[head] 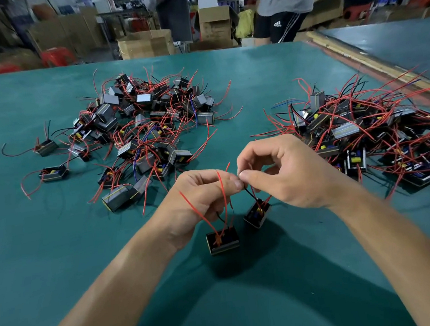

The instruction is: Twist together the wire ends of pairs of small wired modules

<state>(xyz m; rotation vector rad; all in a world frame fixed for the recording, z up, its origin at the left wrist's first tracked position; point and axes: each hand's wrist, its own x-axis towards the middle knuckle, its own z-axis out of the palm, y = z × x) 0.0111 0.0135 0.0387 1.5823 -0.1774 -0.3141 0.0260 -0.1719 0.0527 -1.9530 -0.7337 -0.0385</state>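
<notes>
At the frame's centre, the left hand (203,190) and right hand (283,172) pinch wire ends (239,179) together between thumbs and forefingers. Two modules (222,240) dangle just below, above the green bench (60,256); heaps of wired modules lie upper left (137,128) and right (368,132).

1. Left module (222,241): a small black box with red and black wires coming out of its top. It hangs below the left hand (199,198).
2. Right module (257,214): the same kind of box, tilted, just beside the first.
3. Wire ends (239,180): pinched where both hands meet, the right hand (288,171) too.
4. Left pile (137,133) and right pile (368,135): many more boxes with tangled red wires on the green worktop (60,256).
</notes>
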